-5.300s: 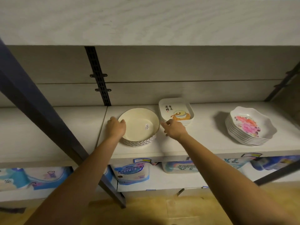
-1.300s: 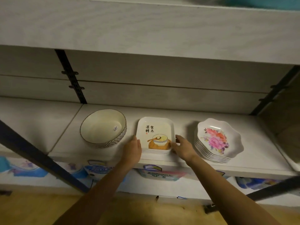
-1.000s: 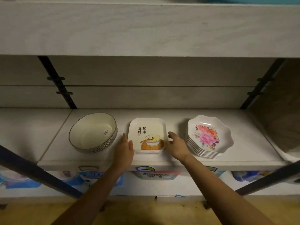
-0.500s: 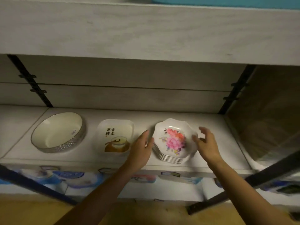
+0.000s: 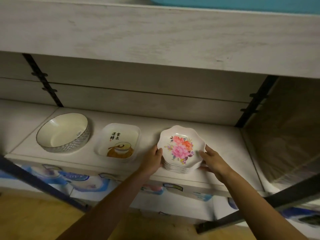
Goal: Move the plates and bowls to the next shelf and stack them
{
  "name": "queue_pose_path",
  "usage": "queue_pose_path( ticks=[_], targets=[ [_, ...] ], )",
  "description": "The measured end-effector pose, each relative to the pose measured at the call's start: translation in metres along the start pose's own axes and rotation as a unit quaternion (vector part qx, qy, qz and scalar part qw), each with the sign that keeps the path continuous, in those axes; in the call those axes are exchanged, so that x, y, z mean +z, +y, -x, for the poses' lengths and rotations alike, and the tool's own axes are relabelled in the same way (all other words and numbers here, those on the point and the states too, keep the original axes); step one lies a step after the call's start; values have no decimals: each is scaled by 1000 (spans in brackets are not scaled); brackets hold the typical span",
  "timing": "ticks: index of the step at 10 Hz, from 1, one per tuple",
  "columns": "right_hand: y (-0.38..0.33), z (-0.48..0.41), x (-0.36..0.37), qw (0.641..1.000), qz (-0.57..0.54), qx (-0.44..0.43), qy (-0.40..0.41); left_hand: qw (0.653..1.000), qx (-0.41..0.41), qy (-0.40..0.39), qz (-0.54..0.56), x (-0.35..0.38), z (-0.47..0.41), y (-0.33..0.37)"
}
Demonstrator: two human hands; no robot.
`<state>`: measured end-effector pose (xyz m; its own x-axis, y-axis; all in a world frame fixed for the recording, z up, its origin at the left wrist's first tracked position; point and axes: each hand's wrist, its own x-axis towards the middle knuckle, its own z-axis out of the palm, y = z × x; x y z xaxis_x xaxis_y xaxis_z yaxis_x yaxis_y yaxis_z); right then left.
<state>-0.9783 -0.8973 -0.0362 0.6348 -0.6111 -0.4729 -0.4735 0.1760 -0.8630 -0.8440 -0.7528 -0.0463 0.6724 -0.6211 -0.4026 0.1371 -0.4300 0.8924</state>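
Observation:
A stack of several scalloped plates with a pink flower print (image 5: 181, 148) stands on the white shelf (image 5: 225, 149). My left hand (image 5: 154, 159) grips the stack's left side and my right hand (image 5: 212, 159) grips its right side, fingers under the rim. To the left sits a stack of square dishes with a bowl picture and black characters (image 5: 119, 142). Farther left stands a stack of round cream bowls with a patterned outside (image 5: 64, 132). Neither of those is touched.
A thick shelf board (image 5: 155, 37) hangs low overhead. Black uprights stand at the back left (image 5: 43, 80) and back right (image 5: 254, 103). A dark side panel (image 5: 285, 135) closes the right end. Dark bars cross below, over packaged goods (image 5: 78, 177).
Both hands left the square dishes, moved right, and closed on the two sides of the flowered plate stack. The view shifted slightly.

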Motion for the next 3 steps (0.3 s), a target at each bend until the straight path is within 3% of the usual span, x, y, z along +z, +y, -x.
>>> queue_pose_path(
  ticks=[1,2,3],
  targets=[
    [-2,-4,-3,1000,1,-1,-7,1000,-3,-14,5,-1,-3,-2],
    [-1,-4,2,1000,12,0,3,998,14,-23,-60,-12,-4,-4],
    [2,-6,6,991,92,-19,92,988,64,31,-135,-28,0,-5]
  ],
)
